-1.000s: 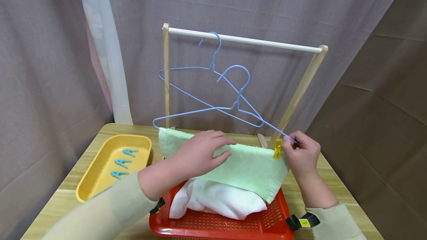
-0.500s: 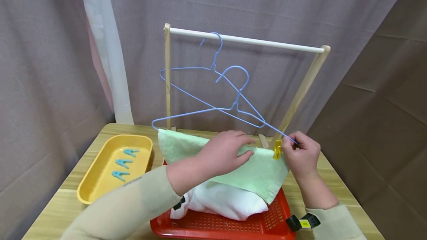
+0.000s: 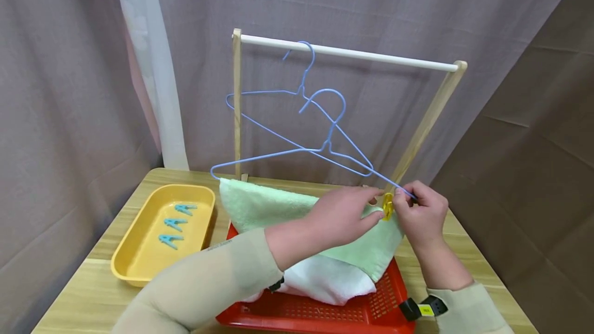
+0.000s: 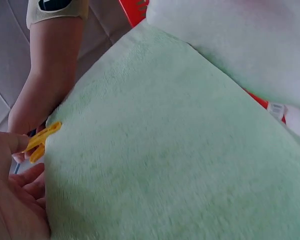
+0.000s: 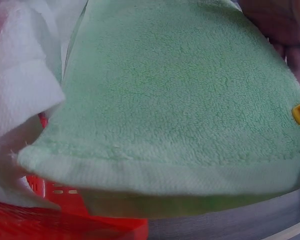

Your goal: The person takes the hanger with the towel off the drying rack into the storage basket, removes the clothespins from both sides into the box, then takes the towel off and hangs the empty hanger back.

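A blue wire clothes hanger (image 3: 332, 129) carries a light green towel (image 3: 264, 202) folded over its lower bar. My right hand (image 3: 423, 215) pinches the hanger's right corner between thumb and curled fingers. Near that corner, a yellow clothespin (image 3: 388, 207) is clipped on the towel's top edge. My left hand (image 3: 341, 215) reaches across the towel to the clothespin, thumb at its handle end and fingers extended above it. In the left wrist view the thumb meets the yellow clothespin (image 4: 51, 129), while the other fingers lie apart from it behind the towel edge.
A red basket (image 3: 315, 321) with a white towel (image 3: 320, 280) stands below the green one. To the left, a yellow tray (image 3: 121, 264) holds several teal clothespins (image 3: 172, 223). Behind is a rack with a white rod (image 3: 371, 56), a second blue hanger (image 3: 312, 55) hooked on it.
My left hand has moved right along the towel until it meets the yellow clothespin. My right hand keeps its hold on the hanger's corner, nearly unmoved.
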### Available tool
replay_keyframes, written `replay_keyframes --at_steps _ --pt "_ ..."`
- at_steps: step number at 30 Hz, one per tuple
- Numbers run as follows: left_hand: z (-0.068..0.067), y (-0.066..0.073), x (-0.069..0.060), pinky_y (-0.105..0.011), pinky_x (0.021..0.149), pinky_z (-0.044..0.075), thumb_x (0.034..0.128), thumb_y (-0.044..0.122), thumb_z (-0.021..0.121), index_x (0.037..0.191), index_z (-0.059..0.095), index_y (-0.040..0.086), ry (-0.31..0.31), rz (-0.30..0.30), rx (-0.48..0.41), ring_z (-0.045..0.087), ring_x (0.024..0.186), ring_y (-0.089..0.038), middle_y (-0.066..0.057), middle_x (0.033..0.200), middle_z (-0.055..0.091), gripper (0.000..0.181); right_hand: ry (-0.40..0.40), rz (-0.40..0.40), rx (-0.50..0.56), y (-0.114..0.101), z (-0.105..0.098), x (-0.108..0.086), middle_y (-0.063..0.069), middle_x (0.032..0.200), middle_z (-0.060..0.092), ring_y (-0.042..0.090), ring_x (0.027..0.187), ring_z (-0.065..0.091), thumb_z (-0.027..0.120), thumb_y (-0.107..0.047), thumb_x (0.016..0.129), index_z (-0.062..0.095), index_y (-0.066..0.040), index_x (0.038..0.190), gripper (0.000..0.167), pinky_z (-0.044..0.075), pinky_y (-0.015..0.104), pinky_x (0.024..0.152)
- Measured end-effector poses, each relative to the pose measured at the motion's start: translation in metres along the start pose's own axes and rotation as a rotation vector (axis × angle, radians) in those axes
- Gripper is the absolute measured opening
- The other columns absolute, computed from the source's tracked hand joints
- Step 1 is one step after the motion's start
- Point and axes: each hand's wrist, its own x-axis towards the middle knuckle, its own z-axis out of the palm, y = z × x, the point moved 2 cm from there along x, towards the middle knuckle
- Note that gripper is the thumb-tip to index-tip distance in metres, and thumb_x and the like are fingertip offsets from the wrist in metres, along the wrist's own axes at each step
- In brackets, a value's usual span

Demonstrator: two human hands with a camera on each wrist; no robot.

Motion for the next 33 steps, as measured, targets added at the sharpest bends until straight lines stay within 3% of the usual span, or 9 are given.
replay_keyframes --at_steps 9,18,26,33 --pt "0.0018 0.0093 0.0085 -0.018 0.07 0.047 0.101 0.039 0.055 0.128 0.06 0.025 0.012 -0.044 -0.06 0.061 0.09 0.0 0.018 0.108 0.066 0.031 0.002 -0.007 0.002 0.0026 0.0 0.0002 0.0 0.053 0.044 0.0 0.052 0.035 0.06 -0.002 0.073 0.053 0.001 0.057 0.019 0.026 0.013 0.051" --pt "0.0017 0.0103 0.0092 -0.016 0.067 0.045 0.0996 0.039 0.058 0.122 0.063 0.026 0.035 -0.076 -0.109 0.061 0.085 0.001 0.018 0.106 0.066 0.026 0.003 0.003 0.004 0.0045 -0.0007 -0.0001 -0.003 0.053 0.044 -0.001 0.052 0.035 0.06 -0.002 0.072 0.053 0.0 0.057 0.017 0.026 0.013 0.05" --pt "0.0052 0.0082 0.0083 -0.011 0.071 0.043 0.0999 0.032 0.06 0.122 0.063 0.026 0.071 -0.024 -0.178 0.058 0.089 0.005 0.016 0.107 0.066 0.023 -0.008 -0.004 0.025 0.0051 -0.0001 -0.0017 0.0 0.053 0.044 0.002 0.052 0.036 0.061 -0.002 0.073 0.053 0.001 0.057 0.018 0.028 0.013 0.051" --pt "0.0075 0.007 0.0084 -0.009 0.069 0.039 0.1 0.025 0.06 0.106 0.065 0.024 0.121 0.017 -0.24 0.051 0.083 0.006 0.017 0.097 0.062 0.008 0.0 0.002 0.034 0.0061 0.0008 -0.0028 -0.001 0.053 0.044 0.001 0.052 0.036 0.061 -0.001 0.073 0.053 0.0 0.056 0.018 0.027 0.013 0.05"
